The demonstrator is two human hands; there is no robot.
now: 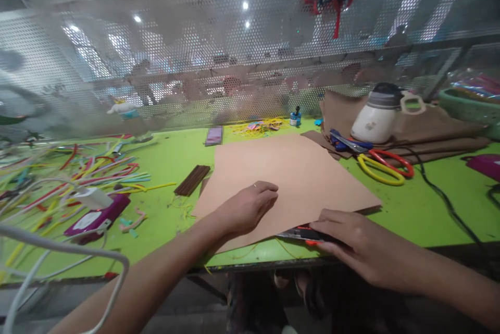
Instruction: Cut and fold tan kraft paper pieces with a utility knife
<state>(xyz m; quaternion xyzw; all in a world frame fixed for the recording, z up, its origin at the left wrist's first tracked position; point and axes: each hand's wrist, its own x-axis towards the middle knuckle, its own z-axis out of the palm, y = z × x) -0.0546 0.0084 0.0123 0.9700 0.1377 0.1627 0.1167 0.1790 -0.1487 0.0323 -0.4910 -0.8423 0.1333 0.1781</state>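
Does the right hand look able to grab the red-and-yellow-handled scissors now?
Probably not straight away: the right hand appears to hold a black-and-red tool at the near edge of the tan sheet. Otherwise the way looks free: the scissors lie uncovered, handles on the near side.

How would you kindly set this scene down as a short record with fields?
Surface: green table
Centre: tan sheet, in front of the person
Left hand: over the sheet, fingers curled
Right hand: by the sheet's near edge, at a red-and-black tool; grip partly hidden
Left side: brown bundle, scattered coloured strips, purple device
Right side: scissors with red and yellow handles, white container, folded brown material
Far side: small blue bottle
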